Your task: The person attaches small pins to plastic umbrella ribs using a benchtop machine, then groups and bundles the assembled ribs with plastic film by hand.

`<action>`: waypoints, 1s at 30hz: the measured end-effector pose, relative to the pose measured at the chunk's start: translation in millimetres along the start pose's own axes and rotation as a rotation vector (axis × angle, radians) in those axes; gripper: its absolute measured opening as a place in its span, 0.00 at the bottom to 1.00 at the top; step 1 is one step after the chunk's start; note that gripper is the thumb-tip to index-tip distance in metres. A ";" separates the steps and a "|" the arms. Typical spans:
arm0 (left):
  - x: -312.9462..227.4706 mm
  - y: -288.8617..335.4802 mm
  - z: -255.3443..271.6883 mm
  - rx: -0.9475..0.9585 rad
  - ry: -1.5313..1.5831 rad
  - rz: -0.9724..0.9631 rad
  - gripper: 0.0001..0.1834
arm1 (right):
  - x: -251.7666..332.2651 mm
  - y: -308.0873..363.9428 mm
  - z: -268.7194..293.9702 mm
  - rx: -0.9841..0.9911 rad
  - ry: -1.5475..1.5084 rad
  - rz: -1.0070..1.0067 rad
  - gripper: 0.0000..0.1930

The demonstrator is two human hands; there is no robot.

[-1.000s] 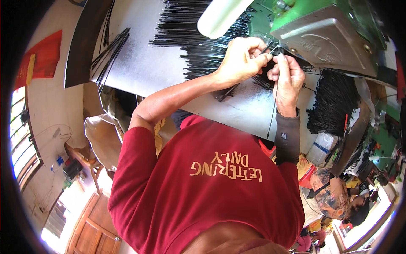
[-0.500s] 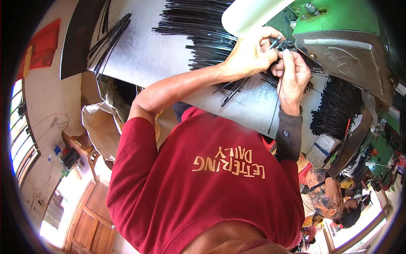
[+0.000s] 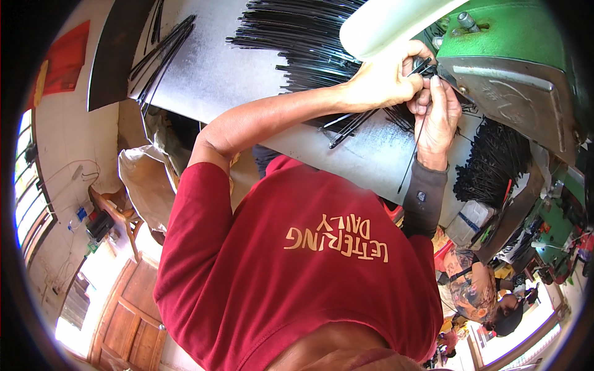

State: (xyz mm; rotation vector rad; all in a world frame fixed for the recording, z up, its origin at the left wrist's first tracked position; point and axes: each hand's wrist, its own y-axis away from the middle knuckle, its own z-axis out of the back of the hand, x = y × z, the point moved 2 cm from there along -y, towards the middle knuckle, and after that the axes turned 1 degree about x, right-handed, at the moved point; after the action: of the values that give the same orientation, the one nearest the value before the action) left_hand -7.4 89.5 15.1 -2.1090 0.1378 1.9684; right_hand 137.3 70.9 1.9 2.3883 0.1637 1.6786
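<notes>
My left hand (image 3: 385, 81) is closed at the front of a green machine (image 3: 507, 46), thumb and fingers round thin black rods (image 3: 422, 65) whose ends stick up between them. Just beside it, my right hand (image 3: 440, 120) pinches near the same spot, its fingertips almost touching the left thumb. One long thin black rod (image 3: 413, 157) slants down from the right hand over the metal table (image 3: 216, 80). The fingers partly cover where the rods meet the machine's dark working part.
Many black rods (image 3: 297, 31) lie in a stack behind my left hand, beneath a cream curved cover (image 3: 396, 25). A dense black bundle (image 3: 489, 161) sits right, near a whitish box (image 3: 470, 216). Loose rods (image 3: 167, 52) lie left. Another person (image 3: 473, 287) is at lower right.
The whole view has shifted slightly, the machine and table appearing farther right. Both hands stay together at the machine, marginally closer to it, with the rods in the left fingers at a different tilt.
</notes>
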 end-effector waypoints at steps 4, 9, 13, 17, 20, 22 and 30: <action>0.1 -0.5 3.2 0.083 0.071 0.109 0.14 | 2.6 -3.9 5.5 0.088 0.035 -0.066 0.13; 6.6 0.5 6.4 0.115 0.278 0.154 0.11 | 5.9 0.5 8.4 0.160 0.221 -0.119 0.16; 12.7 -2.3 -1.4 0.097 0.448 0.212 0.13 | -10.2 34.6 4.6 0.299 0.284 -0.290 0.19; 7.8 -0.2 -2.0 0.043 0.342 0.266 0.13 | -15.9 41.7 -3.6 0.335 0.186 -0.291 0.20; 5.1 -0.6 -4.8 0.037 0.369 0.240 0.13 | -9.3 45.4 -6.9 0.325 0.148 -0.262 0.20; -2.0 -2.8 -1.8 0.027 0.344 0.212 0.13 | -6.3 41.4 -6.3 0.314 0.145 -0.253 0.20; 16.3 -11.3 -9.7 -0.005 0.481 0.203 0.14 | -6.9 34.0 -0.6 0.284 0.110 -0.258 0.20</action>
State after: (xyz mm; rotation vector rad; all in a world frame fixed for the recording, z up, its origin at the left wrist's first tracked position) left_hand 6.0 99.6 0.8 -2.6214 0.4505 1.5114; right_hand 133.2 36.5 3.9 2.3366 0.7410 1.7589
